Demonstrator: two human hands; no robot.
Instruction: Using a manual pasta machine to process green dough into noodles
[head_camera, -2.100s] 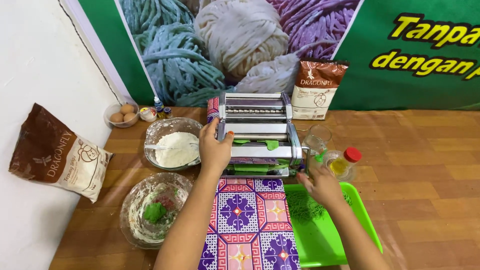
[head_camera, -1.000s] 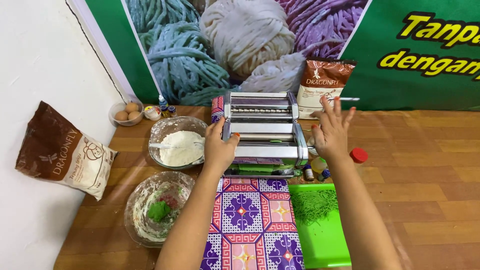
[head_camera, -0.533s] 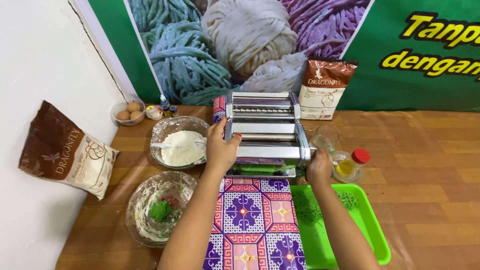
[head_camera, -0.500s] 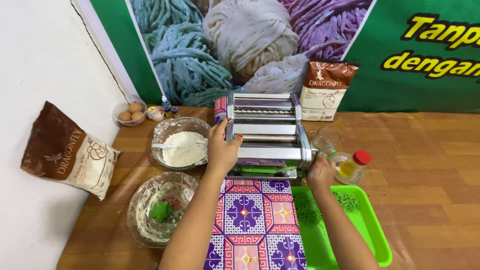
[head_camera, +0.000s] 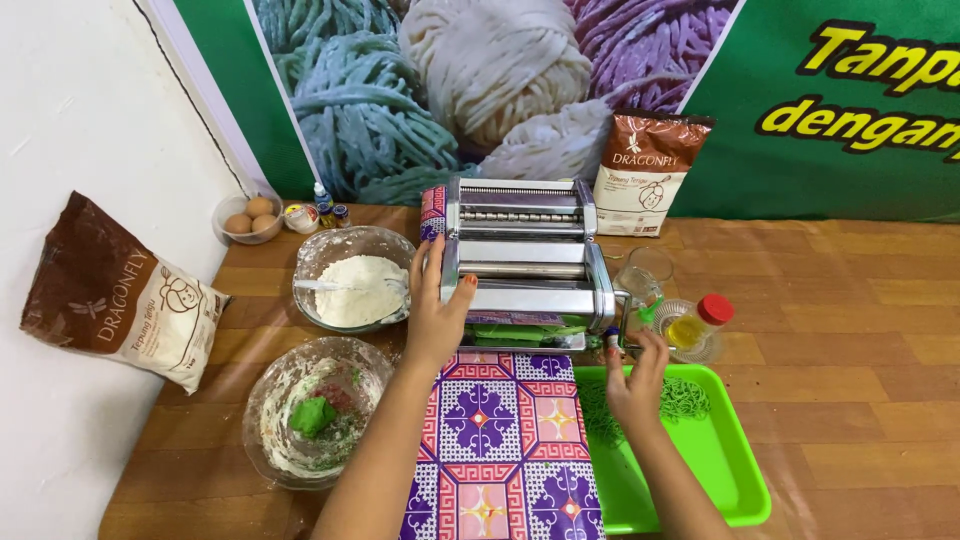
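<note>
- The left hand (head_camera: 437, 318) lies flat and open against the left end of the steel pasta machine (head_camera: 525, 262), fingers spread upward along its side plate, gripping nothing
- The right hand (head_camera: 638, 378) sits at the machine's four o'clock corner, fingers curled round the small crank handle (head_camera: 622, 338) that juts from the machine's right side
- The pasta machine stands at the middle of the wooden table (head_camera: 850, 330), at twelve o'clock from a purple patterned cloth (head_camera: 495, 440)
- A green strip of dough (head_camera: 520, 331) shows under the rollers
- A bright green tray (head_camera: 725, 455) lies at five o'clock from the machine, with green noodles (head_camera: 678, 400) heaped at its far end, just beside the right hand
- A brown and white flour bag (head_camera: 645, 172) stands upright at one o'clock from the machine, against a green banner (head_camera: 850, 60) with yellow lettering and pictured noodle nests
- A second brown and white bag (head_camera: 115, 292) leans against the white wall at nine o'clock
- A glass bowl of white flour (head_camera: 352, 280) sits just left of the machine; a second glass bowl with a green dough lump (head_camera: 312, 412) is at seven o'clock
- A red-capped bottle of yellow liquid (head_camera: 697, 322) rests in a small glass dish at three o'clock
- A small bowl of eggs (head_camera: 248, 217) sits at ten o'clock, little bottles beside it
</note>
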